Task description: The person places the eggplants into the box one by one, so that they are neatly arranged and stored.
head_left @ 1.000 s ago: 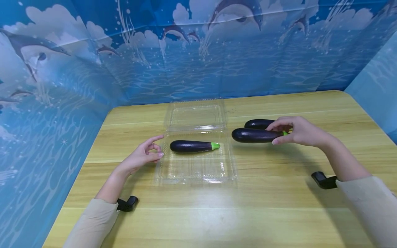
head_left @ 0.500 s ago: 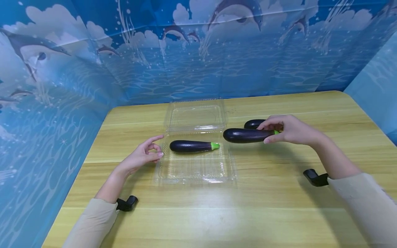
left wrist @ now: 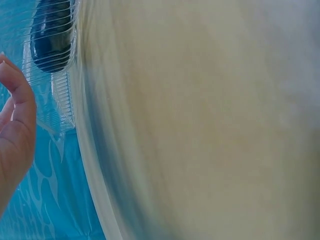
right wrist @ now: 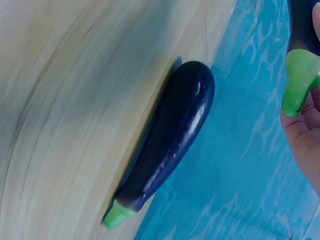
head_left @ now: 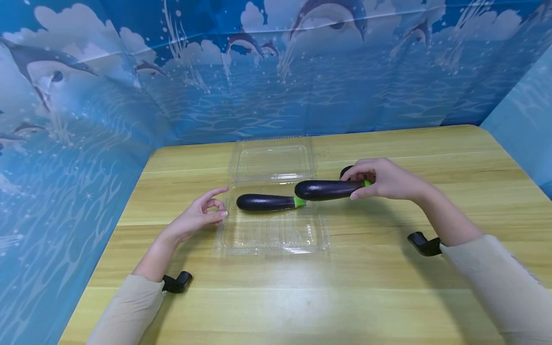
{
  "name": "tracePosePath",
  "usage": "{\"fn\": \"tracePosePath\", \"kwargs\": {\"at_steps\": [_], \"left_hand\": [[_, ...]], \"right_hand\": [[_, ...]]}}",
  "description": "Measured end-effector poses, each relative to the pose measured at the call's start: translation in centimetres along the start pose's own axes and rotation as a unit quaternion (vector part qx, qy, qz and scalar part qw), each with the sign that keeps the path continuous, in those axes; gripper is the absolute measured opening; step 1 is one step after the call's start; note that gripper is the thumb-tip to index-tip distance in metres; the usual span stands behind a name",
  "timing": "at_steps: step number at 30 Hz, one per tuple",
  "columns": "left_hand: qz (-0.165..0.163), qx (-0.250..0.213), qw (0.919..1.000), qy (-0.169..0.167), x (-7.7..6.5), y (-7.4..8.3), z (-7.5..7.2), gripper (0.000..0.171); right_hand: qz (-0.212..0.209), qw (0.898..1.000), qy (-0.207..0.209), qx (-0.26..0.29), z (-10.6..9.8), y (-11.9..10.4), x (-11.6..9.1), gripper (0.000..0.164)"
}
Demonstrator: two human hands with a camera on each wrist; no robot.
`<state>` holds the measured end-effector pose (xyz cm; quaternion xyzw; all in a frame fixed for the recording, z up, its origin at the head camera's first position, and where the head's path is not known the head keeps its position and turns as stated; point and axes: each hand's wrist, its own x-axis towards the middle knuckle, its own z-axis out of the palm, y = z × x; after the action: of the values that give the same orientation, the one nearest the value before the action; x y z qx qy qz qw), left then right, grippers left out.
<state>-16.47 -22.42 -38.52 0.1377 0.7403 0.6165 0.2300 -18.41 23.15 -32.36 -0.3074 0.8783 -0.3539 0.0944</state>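
My right hand [head_left: 381,179] pinches an eggplant [head_left: 323,190] near its green stem end, holding it level above the right rim of a clear plastic clamshell box [head_left: 271,239]. Its round end overlaps the stem of a second eggplant [head_left: 265,202], which lies crosswise inside the box. My left hand [head_left: 200,215] is at the box's left edge, index finger extended and thumb tip right at the rim. A third eggplant [right wrist: 167,135] lies on the table behind my right hand, mostly hidden in the head view but whole in the right wrist view.
The box's lid [head_left: 273,160] lies folded back, away from me, on the wooden table [head_left: 276,306]. Blue dolphin-print cloth [head_left: 276,86] rises behind the table and along both sides. A black wrist camera [head_left: 178,282] sits at each sleeve cuff.
My right hand has carried its eggplant leftward, from beside the box to over its right edge. The left hand, the box and the eggplant inside it stay in place.
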Motion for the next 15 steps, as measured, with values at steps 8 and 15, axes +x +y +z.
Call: {"fn": "tracePosePath", "kwargs": {"at_steps": [8, 15], "left_hand": [[-0.01, -0.001, 0.9999, 0.004, 0.1, 0.3, 0.0, 0.068], [-0.016, -0.002, 0.9999, 0.005, 0.1, 0.2, 0.0, 0.068]], "right_hand": [[-0.008, 1.0, -0.011, 0.015, 1.0, -0.9, 1.2, 0.033], [-0.007, 0.999, -0.016, 0.038, 2.2, -1.5, 2.2, 0.031]]}}
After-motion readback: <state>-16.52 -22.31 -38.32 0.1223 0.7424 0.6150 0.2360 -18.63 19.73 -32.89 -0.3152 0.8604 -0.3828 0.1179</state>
